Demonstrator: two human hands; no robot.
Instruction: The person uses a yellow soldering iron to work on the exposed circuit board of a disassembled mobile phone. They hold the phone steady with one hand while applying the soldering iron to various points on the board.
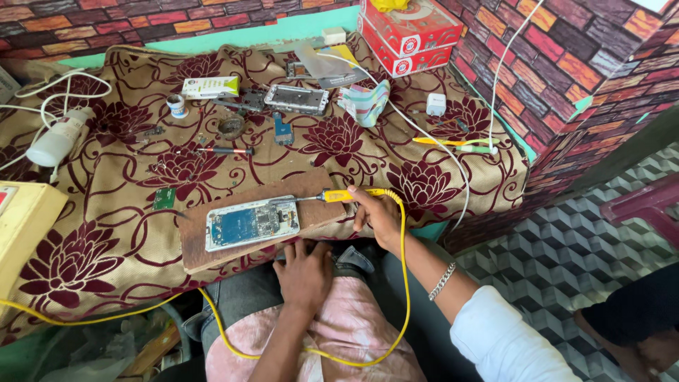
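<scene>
Nearest the lens: left hand (305,274) resting flat and empty on the pink-clad lap, fingers spread toward the table (106,212) edge, just below the wooden board (311,185). Right hand (376,214), to the right of the board, closed around the yellow handle of a soldering iron (338,195), tip pointing left toward the opened phone (251,223). Phone lying back-off on the board, blue circuit plate exposed, upper right corner closest to the iron's tip. Yellow cord (405,283) looping down from the handle, across the lap and away under the board's left end.

Probably best to steady the phone with the free hand before touching metal to metal. Keep the cord slack and off the board so no tug shifts the tip. Brief, light contact only; small parts beside the joint look easy to scorch.

Farther behind the board: screwdriver (225,151), second phone frame (296,99), red boxes (410,32), white bottle (58,139).
</scene>
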